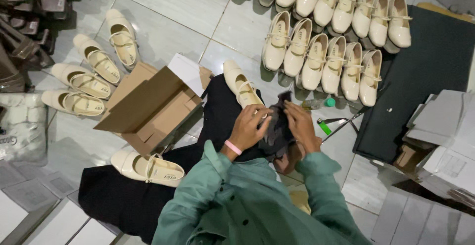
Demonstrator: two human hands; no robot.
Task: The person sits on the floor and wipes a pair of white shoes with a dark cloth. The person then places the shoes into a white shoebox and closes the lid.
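My left hand [250, 126], with a pink band at the wrist, grips the heel end of a cream strapped shoe [239, 84] that points away from me. My right hand [300, 125] presses a dark cloth [278, 126] against the side of that shoe. Both hands are in front of my green sleeves, over a black cloth [123, 195] spread on the tiled floor. Another cream shoe [147, 168] lies on that black cloth to my left.
An open brown cardboard box [151, 107] sits to the left. Several cream shoes stand in rows at the top right [321, 62] and lie loose at the left [89, 79]. A green lighter [324, 126], a bottle [316, 104], a dark mat [420, 76] and stacked grey cartons [445, 136] are to the right.
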